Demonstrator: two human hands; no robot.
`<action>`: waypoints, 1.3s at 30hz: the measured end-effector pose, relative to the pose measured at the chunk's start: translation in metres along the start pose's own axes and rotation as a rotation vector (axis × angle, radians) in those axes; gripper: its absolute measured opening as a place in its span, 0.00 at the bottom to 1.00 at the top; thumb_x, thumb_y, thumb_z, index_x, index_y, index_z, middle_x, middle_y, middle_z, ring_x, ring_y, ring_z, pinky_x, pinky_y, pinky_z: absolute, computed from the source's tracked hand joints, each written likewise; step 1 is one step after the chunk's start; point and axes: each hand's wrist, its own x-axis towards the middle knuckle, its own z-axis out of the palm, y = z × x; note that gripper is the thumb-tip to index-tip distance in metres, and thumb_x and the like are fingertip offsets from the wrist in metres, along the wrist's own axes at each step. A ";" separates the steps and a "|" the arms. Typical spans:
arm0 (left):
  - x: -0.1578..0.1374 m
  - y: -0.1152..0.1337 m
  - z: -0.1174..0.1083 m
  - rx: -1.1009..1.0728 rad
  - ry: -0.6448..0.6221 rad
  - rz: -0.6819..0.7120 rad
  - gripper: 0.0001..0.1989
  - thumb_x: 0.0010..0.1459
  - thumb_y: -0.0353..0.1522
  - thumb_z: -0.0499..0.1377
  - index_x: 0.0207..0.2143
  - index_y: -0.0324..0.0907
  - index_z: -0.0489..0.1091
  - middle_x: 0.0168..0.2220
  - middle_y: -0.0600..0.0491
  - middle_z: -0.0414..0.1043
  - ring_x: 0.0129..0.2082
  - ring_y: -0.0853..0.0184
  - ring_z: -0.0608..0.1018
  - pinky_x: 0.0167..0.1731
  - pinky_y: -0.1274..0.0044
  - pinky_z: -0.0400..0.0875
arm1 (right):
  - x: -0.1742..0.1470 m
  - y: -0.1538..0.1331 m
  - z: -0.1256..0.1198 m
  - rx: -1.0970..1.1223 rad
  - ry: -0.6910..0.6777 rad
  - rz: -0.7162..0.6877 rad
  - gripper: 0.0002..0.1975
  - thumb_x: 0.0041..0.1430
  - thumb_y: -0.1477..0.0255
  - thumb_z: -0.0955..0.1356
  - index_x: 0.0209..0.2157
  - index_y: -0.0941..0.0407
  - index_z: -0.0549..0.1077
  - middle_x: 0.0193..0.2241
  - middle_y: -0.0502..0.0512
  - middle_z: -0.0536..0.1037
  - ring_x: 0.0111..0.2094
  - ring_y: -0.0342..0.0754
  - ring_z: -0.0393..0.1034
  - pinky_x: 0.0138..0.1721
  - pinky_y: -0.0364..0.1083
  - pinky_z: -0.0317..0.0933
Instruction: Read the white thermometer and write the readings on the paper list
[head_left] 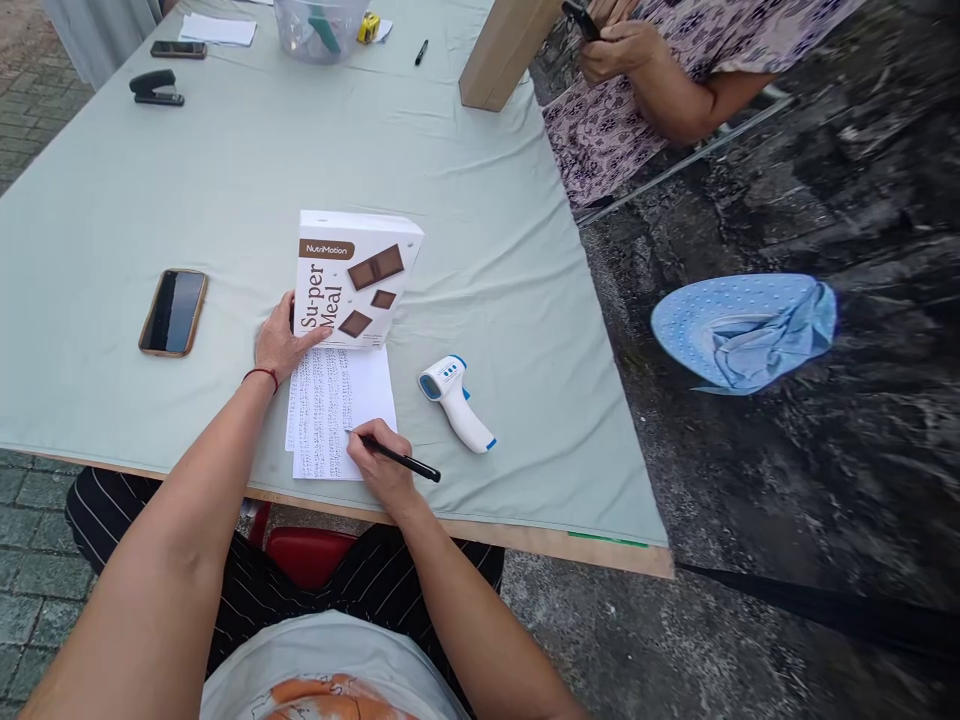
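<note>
One pale green tablecloth [225,170]: was spread over the table, a strip of wooden edge [525,538] being left bare on the near side.
White box [356,290]: was marked "NutriMotion" and "Su-per Meal"; its printed face was turned up, and the far part of the sheets was covered by its near end.
Printed sheets [322,415]: were laid overlapping near the table's front edge, with small print set in columns.
Left hand [279,337]: was placed at the box's lower left corner; the box was held between the thumb, laid over the printed face, and the fingers, partly hidden along its left side.
Right hand [386,465]: was rested at the sheets' near right corner, its fingers narrowed around a black pen [409,464].
White and blue thermometer [461,410]: was laid right of the sheets, near the right hand but untouched.
Phone [173,312]: was laid face up, well to the left of the left hand.
Black pen: was pinched near its writing end by thumb and forefinger; the tip was brought to the print's right edge, though contact with the paper cannot be told, and the rear end was pointed rightward.
</note>
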 end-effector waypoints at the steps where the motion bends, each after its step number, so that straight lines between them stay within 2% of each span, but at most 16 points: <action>1: 0.000 0.000 0.000 0.003 0.001 0.000 0.34 0.47 0.51 0.66 0.54 0.50 0.65 0.48 0.53 0.76 0.46 0.55 0.77 0.43 0.66 0.71 | 0.000 0.000 0.000 0.000 0.001 0.000 0.08 0.55 0.69 0.63 0.23 0.54 0.64 0.18 0.46 0.65 0.20 0.41 0.57 0.24 0.43 0.54; 39: -0.001 0.003 -0.001 -0.002 -0.003 -0.001 0.33 0.49 0.50 0.65 0.54 0.48 0.65 0.48 0.53 0.76 0.46 0.56 0.77 0.43 0.67 0.70 | 0.001 0.002 -0.002 0.036 0.043 0.009 0.08 0.53 0.69 0.62 0.22 0.54 0.64 0.17 0.45 0.64 0.19 0.41 0.57 0.24 0.42 0.54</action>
